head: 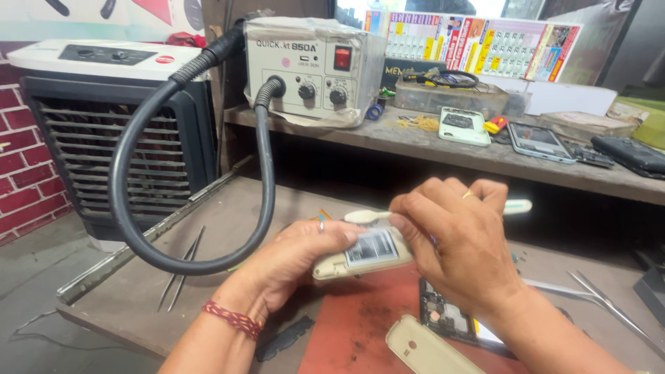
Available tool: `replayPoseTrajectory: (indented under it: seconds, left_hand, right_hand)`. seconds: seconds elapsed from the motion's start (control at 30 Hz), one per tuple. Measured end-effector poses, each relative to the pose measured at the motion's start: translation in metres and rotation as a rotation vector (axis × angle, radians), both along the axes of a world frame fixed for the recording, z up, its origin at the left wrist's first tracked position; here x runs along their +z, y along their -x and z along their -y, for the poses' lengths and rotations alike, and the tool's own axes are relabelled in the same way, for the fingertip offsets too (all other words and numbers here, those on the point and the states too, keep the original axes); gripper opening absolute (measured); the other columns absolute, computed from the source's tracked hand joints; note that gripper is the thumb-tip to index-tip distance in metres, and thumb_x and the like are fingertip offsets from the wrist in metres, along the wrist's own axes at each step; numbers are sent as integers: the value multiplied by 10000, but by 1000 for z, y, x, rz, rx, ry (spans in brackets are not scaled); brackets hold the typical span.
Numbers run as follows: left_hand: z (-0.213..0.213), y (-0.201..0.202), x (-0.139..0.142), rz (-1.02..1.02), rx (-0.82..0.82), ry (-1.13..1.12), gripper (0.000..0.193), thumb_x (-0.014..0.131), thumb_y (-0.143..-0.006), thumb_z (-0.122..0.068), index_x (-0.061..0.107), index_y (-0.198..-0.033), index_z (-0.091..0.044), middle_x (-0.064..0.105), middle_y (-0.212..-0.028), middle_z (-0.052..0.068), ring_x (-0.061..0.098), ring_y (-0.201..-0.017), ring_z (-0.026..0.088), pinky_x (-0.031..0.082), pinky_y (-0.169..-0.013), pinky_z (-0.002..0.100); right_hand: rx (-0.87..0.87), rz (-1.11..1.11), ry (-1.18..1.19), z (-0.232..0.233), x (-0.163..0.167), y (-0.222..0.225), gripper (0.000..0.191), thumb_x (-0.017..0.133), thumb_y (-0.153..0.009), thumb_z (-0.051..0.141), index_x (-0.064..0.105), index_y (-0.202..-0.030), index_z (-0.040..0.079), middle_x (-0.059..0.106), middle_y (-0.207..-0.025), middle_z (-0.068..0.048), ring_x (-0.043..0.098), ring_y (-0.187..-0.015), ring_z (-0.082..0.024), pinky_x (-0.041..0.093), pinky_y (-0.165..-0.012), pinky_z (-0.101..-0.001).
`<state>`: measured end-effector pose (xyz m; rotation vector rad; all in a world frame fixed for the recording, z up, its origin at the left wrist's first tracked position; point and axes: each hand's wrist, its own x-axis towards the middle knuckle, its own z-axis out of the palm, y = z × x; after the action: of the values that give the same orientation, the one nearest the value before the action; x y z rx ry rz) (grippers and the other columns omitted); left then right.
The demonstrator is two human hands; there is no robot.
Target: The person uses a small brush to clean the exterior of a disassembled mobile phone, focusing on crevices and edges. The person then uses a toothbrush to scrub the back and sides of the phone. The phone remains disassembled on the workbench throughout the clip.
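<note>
A cream back cover point(424, 348) lies nearest on the red mat point(353, 325). Above it, the left hand point(294, 260) clasps a cream phone point(364, 255) with a grey-labelled battery; the right hand point(460, 239) pinches a white toothbrush point(367, 216). The black hose point(138, 173) curves left, with colourful calendars point(478, 45) behind the surface point(208, 228).

Phone point(364, 255) between both hands, tweezers point(181, 269) left, cover point(424, 348) before.

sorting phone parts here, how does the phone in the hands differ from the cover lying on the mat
The phone is held off the mat in the left hand; the cover lies flat on the red mat, untouched. The phone shows a label panel; the cover is plain with a small hole. Both are cream-coloured.
</note>
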<state>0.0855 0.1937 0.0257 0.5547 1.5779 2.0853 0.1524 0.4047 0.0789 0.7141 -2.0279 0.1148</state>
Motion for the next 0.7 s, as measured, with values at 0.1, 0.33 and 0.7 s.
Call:
replayPoseTrajectory:
  seconds: [0.1, 0.33, 0.7]
  left_hand:
    - [2, 0, 0, -40, -21, 10, 313, 710, -883, -199, 761, -1111, 10, 781, -1013, 81, 721, -942, 126, 544, -874, 261]
    - [0, 2, -2, -71, 46, 6, 253, 745, -864, -156, 758, -1071, -13, 785, -957, 59, 728, -906, 118, 573, -833, 243]
    - [0, 3, 2, 152, 189, -104, 339, 641, -937, -364, 686, -1120, -83, 735, -924, 20, 697, -781, 84, 543, -582, 200]
  right_hand:
    - [42, 47, 10, 2, -2, 2, 78, 659, -921, 224, 683, -896, 155, 637, -832, 23, 590, -799, -201, 304, -823, -421]
    - [30, 496, 195, 10, -5, 0, 140, 632, -928, 242, 653, -912, 104, 674, -771, -90, 652, -709, -331, 473, -602, -432]
    - [-59, 787, 439, 20, 4, -6, 190, 614, -940, 297, 645, -1007, 123, 713, -643, -136, 676, -534, -304, 503, -551, -421]
